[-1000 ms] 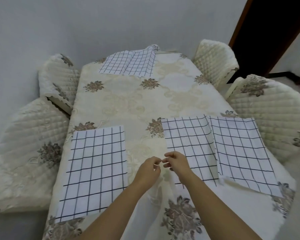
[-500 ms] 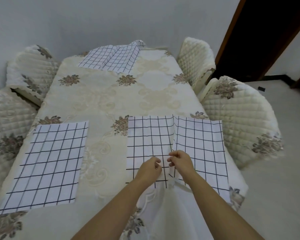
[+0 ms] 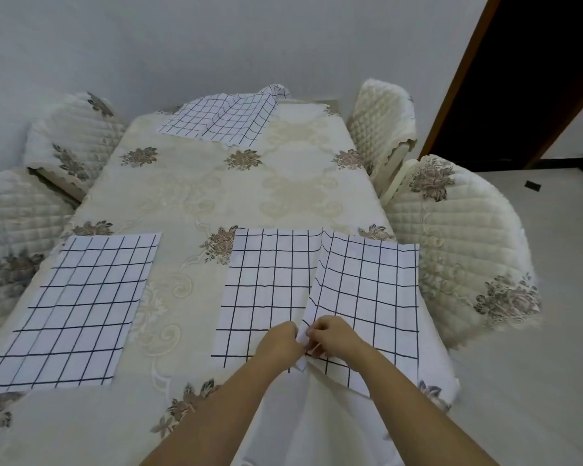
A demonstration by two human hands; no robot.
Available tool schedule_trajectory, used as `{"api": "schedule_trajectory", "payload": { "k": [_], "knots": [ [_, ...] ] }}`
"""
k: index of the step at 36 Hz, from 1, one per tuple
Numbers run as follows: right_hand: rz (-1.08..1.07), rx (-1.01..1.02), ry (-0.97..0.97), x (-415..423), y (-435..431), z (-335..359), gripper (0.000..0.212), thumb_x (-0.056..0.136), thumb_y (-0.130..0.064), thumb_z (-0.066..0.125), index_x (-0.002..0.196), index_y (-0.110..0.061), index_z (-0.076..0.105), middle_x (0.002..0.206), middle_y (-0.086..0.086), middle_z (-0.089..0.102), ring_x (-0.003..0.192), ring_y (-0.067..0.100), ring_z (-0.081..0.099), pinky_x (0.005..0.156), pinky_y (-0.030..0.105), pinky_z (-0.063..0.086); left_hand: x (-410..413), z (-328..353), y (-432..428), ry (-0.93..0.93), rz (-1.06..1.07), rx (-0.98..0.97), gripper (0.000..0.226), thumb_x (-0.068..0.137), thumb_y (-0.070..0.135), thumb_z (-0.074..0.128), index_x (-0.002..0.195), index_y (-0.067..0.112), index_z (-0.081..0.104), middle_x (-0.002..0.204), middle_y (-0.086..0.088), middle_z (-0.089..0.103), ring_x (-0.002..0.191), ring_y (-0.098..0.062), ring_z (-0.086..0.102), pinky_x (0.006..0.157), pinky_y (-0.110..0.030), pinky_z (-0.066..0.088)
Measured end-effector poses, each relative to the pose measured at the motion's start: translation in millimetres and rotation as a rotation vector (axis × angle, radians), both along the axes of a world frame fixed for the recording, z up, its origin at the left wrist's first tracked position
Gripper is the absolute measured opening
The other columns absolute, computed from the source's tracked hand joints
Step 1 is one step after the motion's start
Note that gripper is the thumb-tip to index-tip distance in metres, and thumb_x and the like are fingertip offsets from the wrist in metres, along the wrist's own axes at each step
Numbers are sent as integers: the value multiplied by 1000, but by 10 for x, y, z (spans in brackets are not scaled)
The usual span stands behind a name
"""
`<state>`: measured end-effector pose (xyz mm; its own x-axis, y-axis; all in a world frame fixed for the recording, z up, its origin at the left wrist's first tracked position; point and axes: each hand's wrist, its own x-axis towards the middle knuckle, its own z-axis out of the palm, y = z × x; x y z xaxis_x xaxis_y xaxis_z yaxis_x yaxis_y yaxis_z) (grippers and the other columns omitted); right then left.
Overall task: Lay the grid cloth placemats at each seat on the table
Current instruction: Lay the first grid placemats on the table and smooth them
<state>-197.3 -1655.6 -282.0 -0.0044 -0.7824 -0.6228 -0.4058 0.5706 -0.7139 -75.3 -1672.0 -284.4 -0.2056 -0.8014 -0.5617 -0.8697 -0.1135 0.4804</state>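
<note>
At the bench's [image 3: 283, 190] left edge one placemat [image 3: 71, 311] lies flat. A rumpled heap of placemats [image 3: 223, 119] sits at the far edge. Toward the near right corner the middle placemat [image 3: 266, 290] lies flat, with the right placemat [image 3: 367, 297] overlapping its right side. Our left grip [image 3: 278, 344] and right grip [image 3: 334, 338] meet there, both pinching the right placemat's raised left edge, while its near corner hangs over the bench edge.

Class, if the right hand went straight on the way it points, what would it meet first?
Most likely the left hand, just beyond the placemat edge both seem to pinch; the right hand points left toward it.
</note>
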Motion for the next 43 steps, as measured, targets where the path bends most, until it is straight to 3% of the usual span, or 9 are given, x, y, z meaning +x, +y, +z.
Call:
{"api": "schedule_trajectory", "payload": {
  "k": [5,10,15,20,25,29,33,38,43],
  "knots": [
    [10,-117,13,-25,-80,37,7,90,-11,51,94,-15,55,80,2,65,59,10,60,52,15,43,-38,89,-32,-26,23,-173,13,96,28,42,90,18,48,87,0,52,78,-16,48,64,-27,37],
    [0,-298,71,-63,-268,199,30,90,-10,48,117,-22,48,82,1,62,73,19,62,66,29,46,-22,399,-163,-75,-53,-408,25,94,16,40,114,12,55,109,-10,56,96,-26,58,72,-31,41],
    [111,-504,195,-77,-486,496,48,90,-10,49,132,-29,40,91,0,57,74,17,53,64,29,43,83,728,-277,-53,-76,-588,27,95,13,38,117,12,54,114,-9,53,100,-27,56,79,-34,44],
    [220,-581,318,-63,-684,734,39,91,-11,50,128,-22,50,97,0,57,82,15,51,76,31,46,248,964,-362,-33,-73,-791,29,94,4,40,117,10,55,115,-9,50,102,-27,55,75,-33,44],
    [184,-635,372,-46,-833,896,18,93,-17,48,108,-13,57,89,7,65,82,27,59,71,38,49,422,1190,-431,18,-63,-950,25,91,-1,44,109,6,60,104,-11,53,88,-30,56,70,-41,47],
    [128,-679,386,-26,-923,1003,17,94,-20,47,96,-12,62,87,8,70,79,27,62,69,37,50,559,1336,-492,61,19,-1076,20,90,-2,48,104,4,61,99,-13,56,85,-32,57,67,-41,49],
    [97,-727,398,-17,-977,1119,18,93,-21,49,98,-13,64,90,5,72,83,23,64,74,37,53,688,1453,-543,126,184,-1135,21,94,12,50,112,2,55,101,-12,59,86,-27,58,72,-37,48],
    [101,-830,446,24,-1007,1261,23,94,-23,50,99,-10,68,92,6,72,88,23,65,77,38,53,810,1486,-601,51,183,-1333,21,93,21,49,90,3,60,83,-11,57,69,-26,56,55,-35,48],
    [30,-1044,380,80,-951,1397,25,93,-20,54,111,-12,69,97,6,74,92,21,67,81,36,53,877,1477,-661,56,322,-1452,26,91,23,47,86,1,60,82,-14,59,72,-28,55,59,-32,44]
  ]
}}
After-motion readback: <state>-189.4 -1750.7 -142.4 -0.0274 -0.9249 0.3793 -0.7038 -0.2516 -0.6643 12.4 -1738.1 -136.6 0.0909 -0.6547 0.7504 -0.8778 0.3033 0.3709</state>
